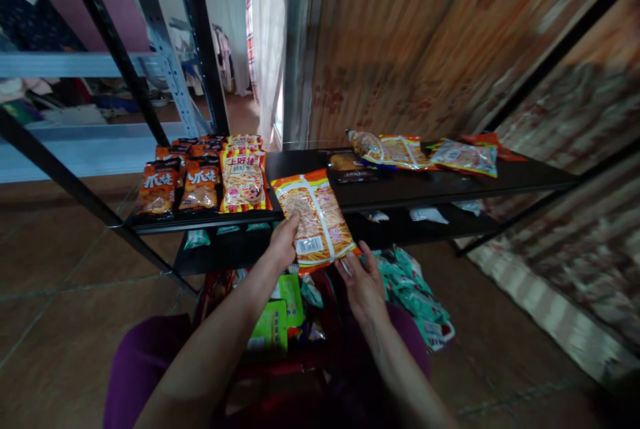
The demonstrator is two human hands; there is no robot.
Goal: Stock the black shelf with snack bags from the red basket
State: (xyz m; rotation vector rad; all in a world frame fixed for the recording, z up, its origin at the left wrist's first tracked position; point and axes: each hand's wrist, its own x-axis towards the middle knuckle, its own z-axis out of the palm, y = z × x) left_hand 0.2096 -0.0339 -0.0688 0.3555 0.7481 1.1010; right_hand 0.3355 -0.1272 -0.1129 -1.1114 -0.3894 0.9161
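Note:
An orange and yellow snack bag (320,219), its barcode side facing up, is held tilted in front of the black shelf. My left hand (285,239) grips its left edge, with the thumb on top. At the bag's lower right corner, my right hand (363,279) has its fingers on the edge; the fingertips are partly under the bag. Left of the bag, a red and yellow snack bag (245,181) stands at the front of a row, beside dark orange bags (201,183) on the same shelf.
More packets (400,151) lie along the right part of the shelf (530,179). Below is a container with green packets (270,327). Several teal packets (417,292) lie to its right. Black rack posts (115,49) rise at the left.

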